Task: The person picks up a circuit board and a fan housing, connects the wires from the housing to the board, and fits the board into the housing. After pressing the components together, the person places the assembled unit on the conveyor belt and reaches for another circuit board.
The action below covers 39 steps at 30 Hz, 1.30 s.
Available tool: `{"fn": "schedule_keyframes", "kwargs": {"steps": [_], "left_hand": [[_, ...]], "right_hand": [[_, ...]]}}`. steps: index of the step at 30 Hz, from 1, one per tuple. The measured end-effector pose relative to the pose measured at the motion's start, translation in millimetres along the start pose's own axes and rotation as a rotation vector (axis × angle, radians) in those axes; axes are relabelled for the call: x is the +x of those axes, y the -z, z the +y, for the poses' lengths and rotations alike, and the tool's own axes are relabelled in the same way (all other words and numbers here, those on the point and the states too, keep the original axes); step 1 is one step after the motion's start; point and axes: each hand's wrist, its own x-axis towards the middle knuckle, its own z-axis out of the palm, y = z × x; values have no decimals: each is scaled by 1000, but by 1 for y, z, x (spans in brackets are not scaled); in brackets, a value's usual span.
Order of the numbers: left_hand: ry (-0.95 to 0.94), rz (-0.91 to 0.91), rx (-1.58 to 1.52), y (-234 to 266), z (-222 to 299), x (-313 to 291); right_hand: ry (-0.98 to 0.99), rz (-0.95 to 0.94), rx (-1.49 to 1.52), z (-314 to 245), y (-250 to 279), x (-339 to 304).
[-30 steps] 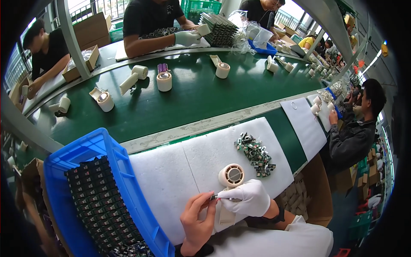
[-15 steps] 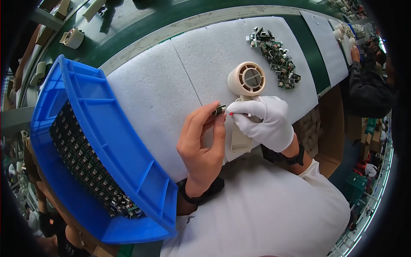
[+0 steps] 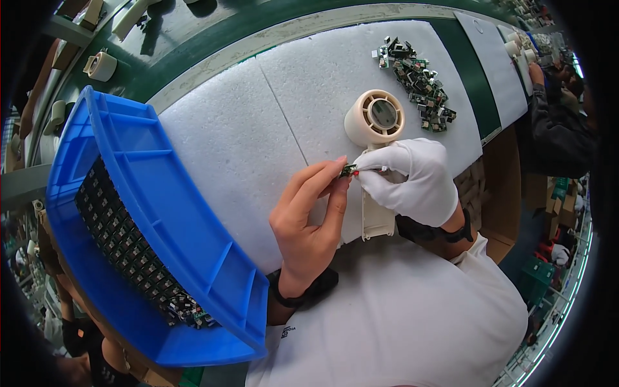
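Observation:
My bare left hand pinches a small green circuit board between thumb and fingertips. Against the board's right side, my right hand, in a white glove, is closed on a small piece with a red end; the rest of it is hidden by the fingers. A white bit also shows at the glove. Beneath the gloved hand lies a cream handheld fan, its round grille facing up and its long handle pointing toward me. The glove covers the upper part of the handle.
Loose circuit boards lie heaped beyond the fan on the white foam sheet. To the left stands a blue bin with rows of boards. Another fan head sits on the green belt. A co-worker's dark sleeve is at far right.
Both hands have shifted slightly right, and the board has come up against the gloved fingertips. The fan and its handle have moved a little to the right.

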Motion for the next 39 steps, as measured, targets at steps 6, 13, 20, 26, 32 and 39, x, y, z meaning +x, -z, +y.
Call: {"fn": "schedule_keyframes", "kwargs": {"steps": [6,13,20,26,32,39], "left_hand": [[51,-14,-96,2,-1,0],[40,-36,-134,3,1,1],[38,-70,-148,4,-1,0],[119,-190,-324,12,3,0],[77,-204,-269,10,2,0],[7,-93,-104,-1,1,0]], "right_hand": [[51,-22,-29,2,4,2],[68,-33,-50,1,6,5],[102,-77,-38,3,12,5],[147,-112,-3,7,22,8],[171,-201,123,19,23,9],[169,-195,90,25,21,7]]}}
